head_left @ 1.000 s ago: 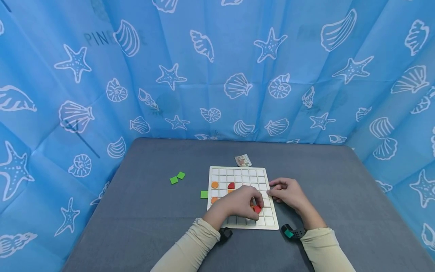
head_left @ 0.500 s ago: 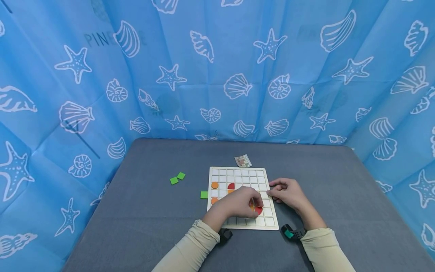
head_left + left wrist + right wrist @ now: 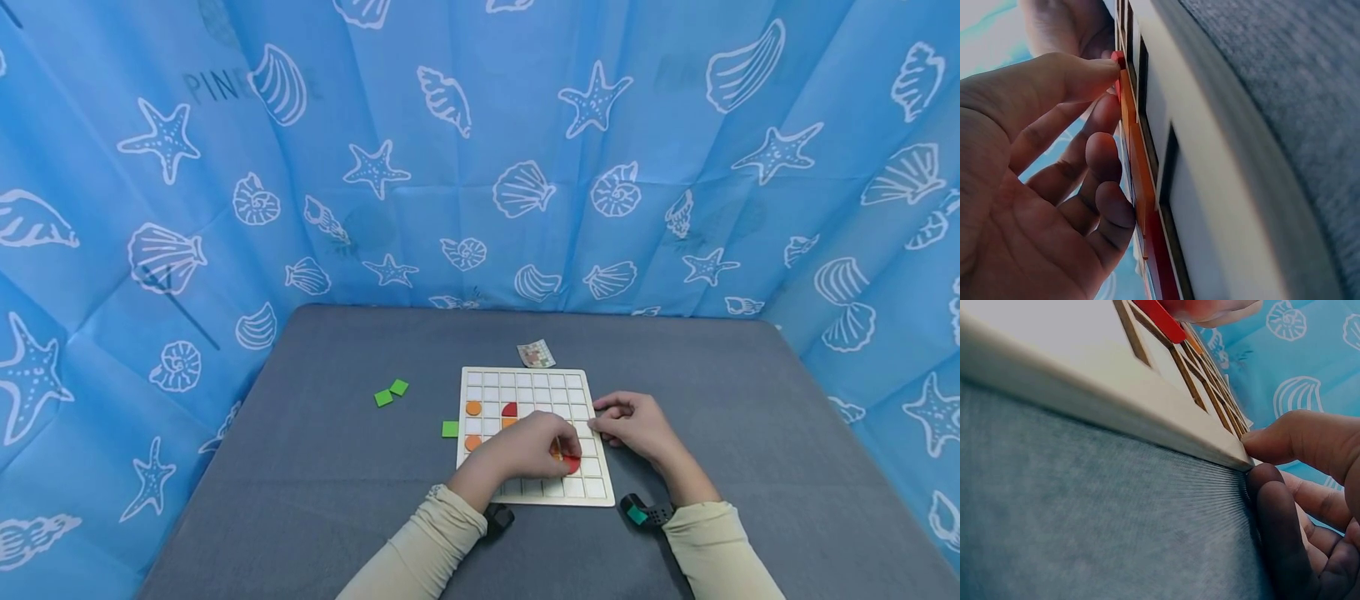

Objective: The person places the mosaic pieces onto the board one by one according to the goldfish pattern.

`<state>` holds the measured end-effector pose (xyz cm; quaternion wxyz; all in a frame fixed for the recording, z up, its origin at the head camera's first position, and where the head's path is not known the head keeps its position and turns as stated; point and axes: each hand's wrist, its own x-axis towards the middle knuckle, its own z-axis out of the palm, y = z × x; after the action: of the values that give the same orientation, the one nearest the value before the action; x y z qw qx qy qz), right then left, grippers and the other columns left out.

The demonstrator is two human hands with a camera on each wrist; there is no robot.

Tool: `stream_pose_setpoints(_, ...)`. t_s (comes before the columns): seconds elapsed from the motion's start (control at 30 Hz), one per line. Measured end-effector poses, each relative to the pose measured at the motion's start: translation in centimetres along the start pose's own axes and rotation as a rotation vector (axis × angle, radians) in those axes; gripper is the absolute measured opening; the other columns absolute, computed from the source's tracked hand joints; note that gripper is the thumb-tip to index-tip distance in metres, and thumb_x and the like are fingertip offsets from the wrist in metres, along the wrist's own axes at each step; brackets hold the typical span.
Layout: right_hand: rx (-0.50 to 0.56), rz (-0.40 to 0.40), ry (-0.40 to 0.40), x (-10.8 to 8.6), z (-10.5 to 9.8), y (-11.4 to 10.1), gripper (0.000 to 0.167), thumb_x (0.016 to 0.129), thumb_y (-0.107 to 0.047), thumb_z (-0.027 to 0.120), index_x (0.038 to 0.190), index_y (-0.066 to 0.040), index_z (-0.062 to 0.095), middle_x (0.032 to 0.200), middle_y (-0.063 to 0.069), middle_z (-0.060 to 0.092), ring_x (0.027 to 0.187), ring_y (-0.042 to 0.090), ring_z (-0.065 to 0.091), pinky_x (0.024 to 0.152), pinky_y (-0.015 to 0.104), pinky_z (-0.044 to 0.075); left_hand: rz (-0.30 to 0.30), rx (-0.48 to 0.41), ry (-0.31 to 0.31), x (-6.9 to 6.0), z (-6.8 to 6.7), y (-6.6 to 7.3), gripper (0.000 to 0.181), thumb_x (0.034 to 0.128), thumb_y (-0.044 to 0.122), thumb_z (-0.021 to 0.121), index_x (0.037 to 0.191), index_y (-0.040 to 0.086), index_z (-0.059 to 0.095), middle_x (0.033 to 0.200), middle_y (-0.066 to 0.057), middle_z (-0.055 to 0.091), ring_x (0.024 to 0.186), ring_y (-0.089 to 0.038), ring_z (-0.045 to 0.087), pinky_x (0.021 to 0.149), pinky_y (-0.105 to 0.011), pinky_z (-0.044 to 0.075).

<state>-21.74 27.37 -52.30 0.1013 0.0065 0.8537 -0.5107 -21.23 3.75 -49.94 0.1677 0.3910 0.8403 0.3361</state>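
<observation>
A white grid board (image 3: 592,489) with a pale frame lies on the table. Over its middle reaches my left hand (image 3: 525,446), its thumb and index finger pinching a red quarter-round tile (image 3: 572,464) at the board's surface. In the left wrist view that red tile (image 3: 1117,59) sits at the end of an orange tile (image 3: 1138,162). My right hand (image 3: 633,425) grips the board's right edge, thumb on the frame and fingers against the side, as the right wrist view shows. Orange round tiles (image 3: 473,408) and a red quarter tile (image 3: 510,410) lie in other cells. The left hand hides part of the grid.
Two green square tiles (image 3: 384,398) lie left of the board, and another green tile (image 3: 450,429) sits at its left edge. A small patterned card (image 3: 536,354) lies behind the board. A blue shell-print curtain (image 3: 480,208) hangs behind the grey table (image 3: 337,467).
The red tile has shifted slightly right and now lies flatter on the board, the left fingers moving with it. My right hand keeps its place at the board's edge.
</observation>
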Motion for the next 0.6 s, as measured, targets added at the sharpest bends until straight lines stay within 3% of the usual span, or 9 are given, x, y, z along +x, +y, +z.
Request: stream_pose_setpoints(0.6, 0.001, 0.003, 0.002, -0.11, -0.01, -0.35, 0.039, 0.094, -0.012, 0.079, 0.126, 0.008, 0.067, 0.085, 0.003, 0.077, 0.070, 0.010, 0.066, 0.063, 0.028, 0.059, -0.009, 0.031, -0.008, 0.14, 0.04, 0.41, 0.008, 0.0917, 0.009, 0.077, 0.098, 0.013, 0.080, 0.087, 0.009, 0.071, 0.075, 0.001, 0.057, 0.070, -0.014, 0.048)
